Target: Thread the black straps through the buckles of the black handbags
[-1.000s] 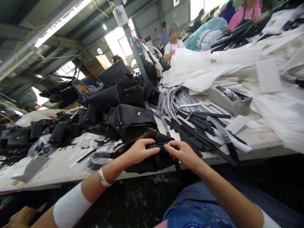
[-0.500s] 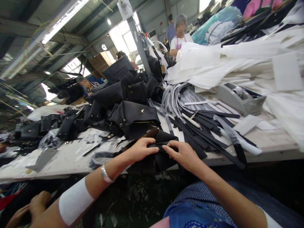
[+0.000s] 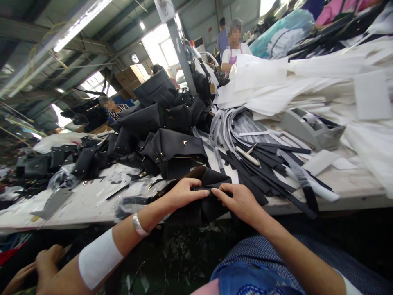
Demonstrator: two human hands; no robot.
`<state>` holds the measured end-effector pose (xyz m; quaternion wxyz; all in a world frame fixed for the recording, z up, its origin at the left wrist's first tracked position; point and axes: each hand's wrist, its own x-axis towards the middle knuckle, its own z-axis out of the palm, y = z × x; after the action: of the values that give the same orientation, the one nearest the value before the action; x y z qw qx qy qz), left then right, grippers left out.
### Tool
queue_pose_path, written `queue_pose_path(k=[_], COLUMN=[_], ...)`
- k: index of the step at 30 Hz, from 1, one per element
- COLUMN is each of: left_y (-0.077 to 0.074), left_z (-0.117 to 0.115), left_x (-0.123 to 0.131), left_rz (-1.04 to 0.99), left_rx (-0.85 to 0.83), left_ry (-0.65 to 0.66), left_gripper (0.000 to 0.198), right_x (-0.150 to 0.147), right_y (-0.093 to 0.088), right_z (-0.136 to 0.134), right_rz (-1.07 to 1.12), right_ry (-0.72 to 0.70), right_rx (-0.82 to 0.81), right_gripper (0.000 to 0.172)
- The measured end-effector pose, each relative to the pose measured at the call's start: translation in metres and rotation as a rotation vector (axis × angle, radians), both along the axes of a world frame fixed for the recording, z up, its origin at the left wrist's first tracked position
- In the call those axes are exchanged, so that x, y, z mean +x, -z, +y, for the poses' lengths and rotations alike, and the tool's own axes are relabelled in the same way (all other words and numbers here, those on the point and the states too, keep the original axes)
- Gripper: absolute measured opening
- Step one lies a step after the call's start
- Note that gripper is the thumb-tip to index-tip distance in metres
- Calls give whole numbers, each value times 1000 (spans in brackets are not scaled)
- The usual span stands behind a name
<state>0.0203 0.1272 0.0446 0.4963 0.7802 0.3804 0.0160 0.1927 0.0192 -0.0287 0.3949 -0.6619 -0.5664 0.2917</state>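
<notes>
A black handbag [image 3: 211, 211] lies at the table's front edge, partly hanging over it. My left hand [image 3: 187, 192] grips the bag's upper edge, its thumb stretched toward the right along the black material. Close beside it, my right hand [image 3: 235, 198] pinches the same edge between thumb and fingers. The two thumbs almost meet. The fingers behind the bag's edge are hidden. Just behind stands another black handbag [image 3: 181, 147] with a gold clasp. To the right of my right hand lie loose black straps [image 3: 260, 164].
Black bags [image 3: 141, 121] are heaped at the back left. A grey tape dispenser [image 3: 313, 127] and white sheets [image 3: 270, 82] cover the right side. A white-handled tool [image 3: 248, 156] rests on the straps. Another person's hands [image 3: 49, 258] show at lower left.
My left thumb has slid slightly right along the bag's edge, closer to my right hand. Both hands keep their hold on the bag. The view has shifted a little.
</notes>
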Motion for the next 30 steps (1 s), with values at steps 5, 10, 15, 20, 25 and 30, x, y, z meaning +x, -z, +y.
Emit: queue_pose_path(k=[5,10,15,20,25,30], left_y=[-7,-10,-8,-6,1,7], left_z=[-2,-2,-1,-1,-5,-10], left_x=[3,2,0,0,-2,-8], left_rz=[23,18,12,3,58,39], left_rx=[39,26,0,-21,37,26], left_ry=[43,79,56,22,-57,-83], left_gripper=[32,30,29,30,40,41], right_x=[2,3,-1,-1,-11,-5], right_y=[-1,-7,-14,-8,-4,3], right_z=[-3,-4,-6,-2,-6,-5], right_rz=[8,-18,-152,-140,-105,52], right_ry=[-22,-48,54,69,80,-56], right_rx=[12,10,-42,-84,-33,35], right_gripper=[40,41,40,43,43,41])
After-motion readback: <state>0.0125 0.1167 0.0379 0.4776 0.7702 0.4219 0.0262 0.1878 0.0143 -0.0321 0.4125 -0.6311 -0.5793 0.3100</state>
